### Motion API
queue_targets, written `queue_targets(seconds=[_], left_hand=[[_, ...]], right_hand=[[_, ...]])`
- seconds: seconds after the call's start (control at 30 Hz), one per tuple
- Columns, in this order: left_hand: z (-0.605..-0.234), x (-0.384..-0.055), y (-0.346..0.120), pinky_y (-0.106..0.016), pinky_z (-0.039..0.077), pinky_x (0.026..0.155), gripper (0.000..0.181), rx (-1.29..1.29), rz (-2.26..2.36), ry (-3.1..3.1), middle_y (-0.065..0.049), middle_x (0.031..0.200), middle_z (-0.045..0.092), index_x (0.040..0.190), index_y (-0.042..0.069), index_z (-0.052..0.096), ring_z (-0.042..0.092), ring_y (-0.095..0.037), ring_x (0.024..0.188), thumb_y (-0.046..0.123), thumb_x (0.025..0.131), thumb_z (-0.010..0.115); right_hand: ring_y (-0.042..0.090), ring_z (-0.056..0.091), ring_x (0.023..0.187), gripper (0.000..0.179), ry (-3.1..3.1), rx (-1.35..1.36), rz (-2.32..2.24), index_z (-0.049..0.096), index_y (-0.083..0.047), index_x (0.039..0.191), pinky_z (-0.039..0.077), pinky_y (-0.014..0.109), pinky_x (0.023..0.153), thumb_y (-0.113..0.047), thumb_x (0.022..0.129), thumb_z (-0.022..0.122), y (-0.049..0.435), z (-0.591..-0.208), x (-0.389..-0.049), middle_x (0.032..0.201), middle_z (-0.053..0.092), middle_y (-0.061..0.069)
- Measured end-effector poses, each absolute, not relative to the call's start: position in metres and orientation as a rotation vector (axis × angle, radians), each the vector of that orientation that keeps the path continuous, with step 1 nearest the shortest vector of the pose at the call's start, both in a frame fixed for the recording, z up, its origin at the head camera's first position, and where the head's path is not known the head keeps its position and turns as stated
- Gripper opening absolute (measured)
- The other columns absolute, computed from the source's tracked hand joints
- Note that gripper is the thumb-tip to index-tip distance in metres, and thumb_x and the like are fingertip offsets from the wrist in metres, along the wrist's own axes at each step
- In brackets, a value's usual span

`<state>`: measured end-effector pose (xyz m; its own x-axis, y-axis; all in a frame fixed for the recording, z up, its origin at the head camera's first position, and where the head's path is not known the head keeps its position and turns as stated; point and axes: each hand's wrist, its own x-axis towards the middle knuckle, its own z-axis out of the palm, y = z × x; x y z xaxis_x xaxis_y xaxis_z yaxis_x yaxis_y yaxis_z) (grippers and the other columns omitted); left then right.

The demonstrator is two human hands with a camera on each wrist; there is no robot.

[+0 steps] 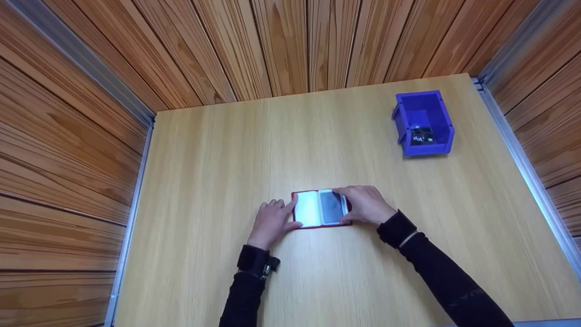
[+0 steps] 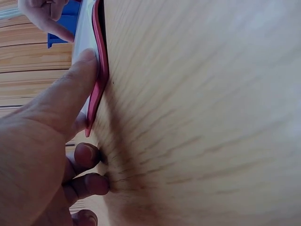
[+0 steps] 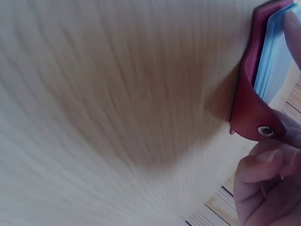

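Note:
A red card holder (image 1: pixel 307 209) lies spread open on the table, its clear plastic sleeves (image 1: pixel 332 206) facing up. At its left edge is my left hand (image 1: pixel 271 222), which holds that cover between thumb and index finger; the thumb lies over the sleeve in the left wrist view. My right hand (image 1: pixel 365 204) grips the opposite side, thumb and index finger at the sleeve edges. In the right wrist view a red flap with a metal snap (image 3: pixel 265 131) rises beside its curled fingers. The underside of the holder is hidden.
A blue-purple bin (image 1: pixel 427 149) stands at the back right of the wooden table (image 1: pixel 218 172). Inside it lies a dark card (image 1: pixel 422 136) with "Vip" printed on it. Wood-panelled walls (image 1: pixel 286 45) and metal rails (image 1: pixel 131 218) border the table.

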<state>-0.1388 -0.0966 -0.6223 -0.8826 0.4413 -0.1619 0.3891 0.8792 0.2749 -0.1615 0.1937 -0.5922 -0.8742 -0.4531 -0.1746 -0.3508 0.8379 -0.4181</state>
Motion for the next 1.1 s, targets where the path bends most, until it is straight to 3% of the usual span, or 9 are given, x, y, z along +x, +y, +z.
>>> queue_targets(seconds=[0.43, 0.73, 0.93, 1.1], left_hand=[[-0.623, -0.141, -0.097, -0.035, 0.039, 0.082, 0.084, 0.623, 0.33, 2.818, -0.005, 0.102, 0.062, 0.161, 0.024, 0.039, 0.051, -0.02, 0.092, 0.061, 0.091, 0.067], [-0.623, -0.141, -0.097, -0.036, 0.039, 0.084, 0.084, 0.627, 0.337, 2.818, -0.007, 0.105, 0.063, 0.161, 0.023, 0.04, 0.053, -0.022, 0.093, 0.061, 0.091, 0.067], [-0.624, -0.141, -0.096, -0.036, 0.039, 0.082, 0.083, 0.631, 0.339, 2.836, -0.006, 0.102, 0.063, 0.16, 0.023, 0.042, 0.052, -0.021, 0.091, 0.06, 0.09, 0.067], [-0.624, -0.14, -0.096, -0.036, 0.04, 0.083, 0.083, 0.639, 0.336, 2.836, -0.007, 0.104, 0.064, 0.16, 0.023, 0.042, 0.055, -0.022, 0.093, 0.061, 0.09, 0.067]], right_hand=[[0.027, 0.067, 0.104, 0.099, 2.691, -0.508, -0.521, 0.054, -0.008, 0.148, 0.05, 0.051, 0.096, -0.039, 0.066, 0.099, 0.196, -0.595, -0.164, 0.124, 0.073, 0.013], [0.024, 0.067, 0.083, 0.091, 2.754, -0.579, -0.522, 0.059, -0.009, 0.135, 0.052, 0.047, 0.077, -0.038, 0.06, 0.101, 0.194, -0.593, -0.163, 0.098, 0.074, 0.01], [0.024, 0.063, 0.085, 0.086, 2.677, -0.477, -0.614, 0.056, -0.008, 0.131, 0.052, 0.045, 0.079, -0.031, 0.062, 0.101, 0.194, -0.594, -0.169, 0.097, 0.069, 0.01], [0.023, 0.056, 0.081, 0.074, 2.589, -0.368, -0.75, 0.057, -0.006, 0.122, 0.045, 0.037, 0.074, -0.022, 0.063, 0.1, 0.195, -0.596, -0.176, 0.086, 0.06, 0.005]])
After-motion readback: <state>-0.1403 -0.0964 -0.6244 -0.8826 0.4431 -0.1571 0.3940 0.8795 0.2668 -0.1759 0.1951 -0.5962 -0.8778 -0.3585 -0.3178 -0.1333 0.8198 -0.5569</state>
